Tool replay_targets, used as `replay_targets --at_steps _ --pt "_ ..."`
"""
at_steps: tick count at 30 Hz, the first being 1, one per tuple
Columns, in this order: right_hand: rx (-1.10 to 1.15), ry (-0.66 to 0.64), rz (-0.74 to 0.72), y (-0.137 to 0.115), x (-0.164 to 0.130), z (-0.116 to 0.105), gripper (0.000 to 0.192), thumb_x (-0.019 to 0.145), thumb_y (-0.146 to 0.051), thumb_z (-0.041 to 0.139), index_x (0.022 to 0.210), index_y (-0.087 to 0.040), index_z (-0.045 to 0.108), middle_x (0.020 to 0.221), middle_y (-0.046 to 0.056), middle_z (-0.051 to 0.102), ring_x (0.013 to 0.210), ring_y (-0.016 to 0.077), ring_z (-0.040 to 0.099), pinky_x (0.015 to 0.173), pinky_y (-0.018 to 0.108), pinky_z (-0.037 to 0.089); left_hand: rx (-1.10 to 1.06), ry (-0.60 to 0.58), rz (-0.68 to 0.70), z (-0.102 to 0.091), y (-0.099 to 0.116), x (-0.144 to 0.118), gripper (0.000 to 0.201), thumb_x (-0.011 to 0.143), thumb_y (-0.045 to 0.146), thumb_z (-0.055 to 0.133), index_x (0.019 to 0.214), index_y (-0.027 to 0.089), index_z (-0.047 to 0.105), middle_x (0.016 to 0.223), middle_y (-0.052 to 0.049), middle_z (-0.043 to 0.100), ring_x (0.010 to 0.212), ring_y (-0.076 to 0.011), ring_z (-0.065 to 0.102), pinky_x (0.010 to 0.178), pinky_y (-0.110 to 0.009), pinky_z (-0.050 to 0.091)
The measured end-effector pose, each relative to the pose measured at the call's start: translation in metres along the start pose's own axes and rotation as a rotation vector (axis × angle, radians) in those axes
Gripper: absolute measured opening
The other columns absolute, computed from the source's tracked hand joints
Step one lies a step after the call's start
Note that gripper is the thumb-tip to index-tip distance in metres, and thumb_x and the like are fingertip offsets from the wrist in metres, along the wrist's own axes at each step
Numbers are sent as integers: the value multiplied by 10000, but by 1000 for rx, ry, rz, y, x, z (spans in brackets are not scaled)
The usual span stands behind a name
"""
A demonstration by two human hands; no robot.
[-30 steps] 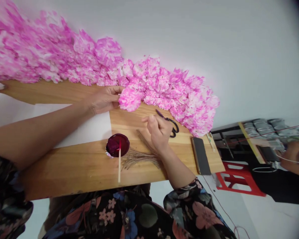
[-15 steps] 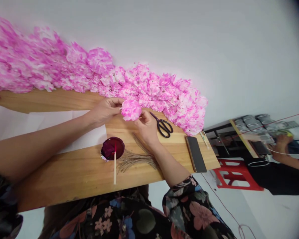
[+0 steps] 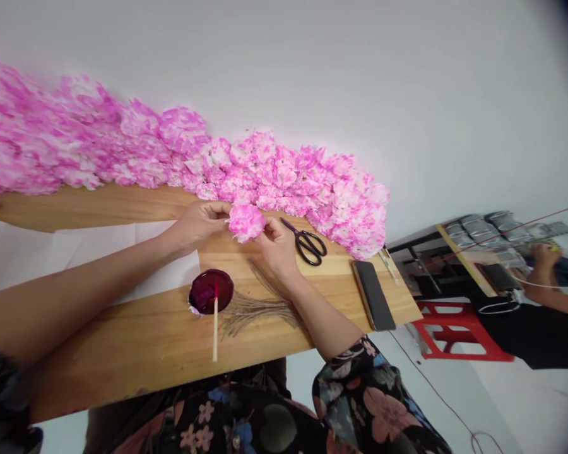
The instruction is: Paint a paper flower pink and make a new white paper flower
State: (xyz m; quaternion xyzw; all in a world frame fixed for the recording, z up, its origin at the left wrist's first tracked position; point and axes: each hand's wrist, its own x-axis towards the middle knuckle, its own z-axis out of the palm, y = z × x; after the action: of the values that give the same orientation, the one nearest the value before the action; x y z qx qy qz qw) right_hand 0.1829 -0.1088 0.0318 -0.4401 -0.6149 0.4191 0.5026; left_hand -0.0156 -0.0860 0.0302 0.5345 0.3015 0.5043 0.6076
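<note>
The pink-and-white crepe paper flower [image 3: 245, 221] sits pinched between both hands just above the long wooden counter [image 3: 161, 340], right at the near edge of the big heap of matching pink paper blossoms [image 3: 180, 161] piled against the white wall. Its petals look thin, ruffled and crushable, deeper pink at the edges and paler inside. The left hand [image 3: 199, 222] has its fingertips closed on the flower's left side; the right hand [image 3: 275, 243] is closed on its right side. In my judgement, too firm a squeeze could flatten or tear the frills. A careless forearm might also catch the small round dish of dark red dye [image 3: 211, 291] with the thin wooden stick [image 3: 214, 329] resting across it, spilling colour over the bundle of thin brown wires [image 3: 258, 304]. The black-handled scissors [image 3: 305, 241] lie close beside the right hand, and the dark smartphone [image 3: 373, 294] lies near the counter's end.
</note>
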Motion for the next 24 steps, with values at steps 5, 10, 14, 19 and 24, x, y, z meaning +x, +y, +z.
replay_targets --at_steps 5,10,14,19,24 --pt "-13 -2 8 -6 -3 1 176 792 -369 773 823 -203 726 785 -4 721 750 155 624 729 273 494 147 14 -31 5 9 -4 366 681 467 950 719 186 718 747 -27 744 703 -158 660 717 -257 532" --pt "-46 -40 27 -4 -2 1 163 784 -361 739 785 -201 710 790 2 730 748 160 621 756 289 489 253 14 -54 7 9 -5 370 719 506 886 750 176 720 802 -43 743 752 -180 681 753 -299 536" --pt "-108 -55 36 0 2 0 187 790 -386 732 806 -201 734 795 8 741 762 173 630 759 302 494 227 24 -62 6 5 -4 371 676 490 911 720 178 715 826 -52 751 765 -190 679 743 -304 525" --pt "-16 -94 33 -2 7 -5 196 797 -399 756 856 -212 766 863 18 777 829 186 681 815 324 541 70 93 -68 3 -5 -2 344 664 445 945 724 184 730 754 -31 727 775 -190 679 763 -303 524" --pt "71 -64 44 -4 8 -6 325 781 -415 826 1057 -244 815 1036 45 824 933 201 731 889 358 580 -155 133 -136 2 -8 1 201 718 292 935 781 196 770 767 -32 727 809 -181 687 750 -288 536"
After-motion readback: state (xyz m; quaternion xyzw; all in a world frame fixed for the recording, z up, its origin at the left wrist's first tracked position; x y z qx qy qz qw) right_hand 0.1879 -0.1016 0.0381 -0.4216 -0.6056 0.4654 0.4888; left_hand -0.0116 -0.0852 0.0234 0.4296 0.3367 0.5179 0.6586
